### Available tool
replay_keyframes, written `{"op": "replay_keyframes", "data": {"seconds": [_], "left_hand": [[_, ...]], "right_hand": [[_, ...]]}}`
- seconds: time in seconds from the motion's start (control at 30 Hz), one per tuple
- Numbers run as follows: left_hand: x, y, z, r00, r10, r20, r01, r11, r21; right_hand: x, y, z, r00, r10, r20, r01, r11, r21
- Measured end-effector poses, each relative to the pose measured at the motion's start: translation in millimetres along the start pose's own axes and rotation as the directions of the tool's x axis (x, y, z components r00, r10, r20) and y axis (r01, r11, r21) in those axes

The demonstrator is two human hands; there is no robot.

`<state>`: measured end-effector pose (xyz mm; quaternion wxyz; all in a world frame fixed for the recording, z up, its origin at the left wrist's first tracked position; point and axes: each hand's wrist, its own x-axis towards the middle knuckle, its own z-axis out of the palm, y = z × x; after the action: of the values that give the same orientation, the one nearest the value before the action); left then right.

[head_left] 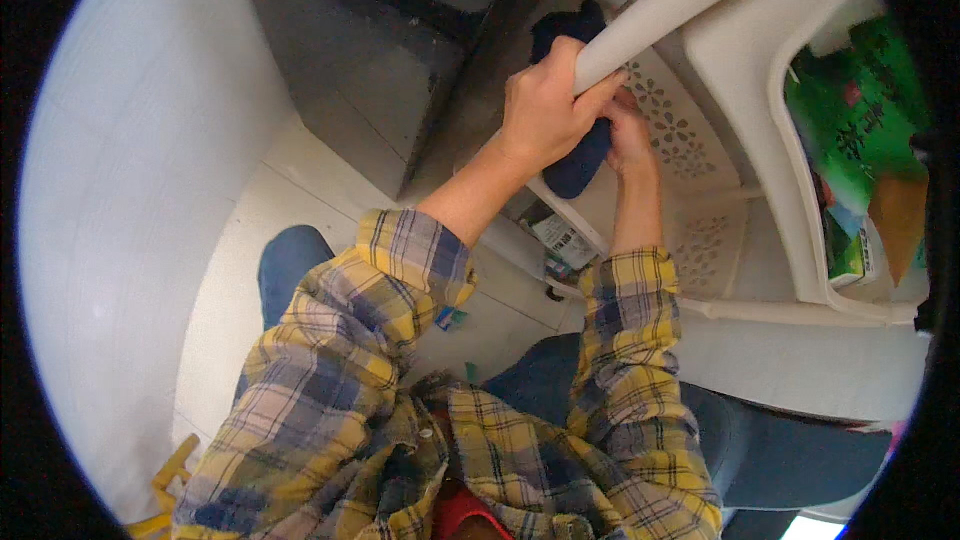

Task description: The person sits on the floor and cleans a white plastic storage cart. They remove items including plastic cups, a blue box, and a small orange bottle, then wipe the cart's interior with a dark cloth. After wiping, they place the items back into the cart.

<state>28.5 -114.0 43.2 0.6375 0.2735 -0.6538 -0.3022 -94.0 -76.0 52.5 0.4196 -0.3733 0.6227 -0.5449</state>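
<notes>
My left hand (541, 116) closes around the lower visible end of a white plastic post (675, 4) of a shelf rack. A dark blue cloth (579, 161) shows below that hand, and more of it shows above. Against the cloth's right side is my right hand (632, 127), slightly blurred. Its fingers curl in beside the post, gripping the cloth; their tips are partly hidden. Beneath both hands lies a white plastic shelf basket (697, 157) with flower-shaped cutouts.
Green packaging (855, 105) and a small box (847, 262) sit in the rack's upper tier at right. A dark grey cabinet (360, 52) stands ahead-left, beside a pale curved surface (135, 187). Packets (562, 240) lie low in the rack, with scraps (450, 317) on the tiled floor.
</notes>
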Motion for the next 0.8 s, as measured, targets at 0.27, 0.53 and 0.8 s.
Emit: {"op": "replay_keyframes", "data": {"seconds": [0.27, 0.53, 0.8], "left_hand": [[-3, -11, 3, 0.999, 0.038, -0.009, -0.038, 0.998, 0.053], [-6, -15, 7, 0.991, 0.105, -0.08, -0.093, 0.986, 0.138], [-3, -10, 6, 0.994, 0.042, -0.096, -0.031, 0.993, 0.115]], "right_hand": [[-28, 7, -9, 0.832, -0.284, -0.476, 0.489, 0.78, 0.39], [115, 18, -83, 0.72, -0.685, 0.113, -0.101, -0.265, -0.959], [44, 29, -180, 0.694, -0.597, -0.402, -0.494, 0.011, -0.869]]}}
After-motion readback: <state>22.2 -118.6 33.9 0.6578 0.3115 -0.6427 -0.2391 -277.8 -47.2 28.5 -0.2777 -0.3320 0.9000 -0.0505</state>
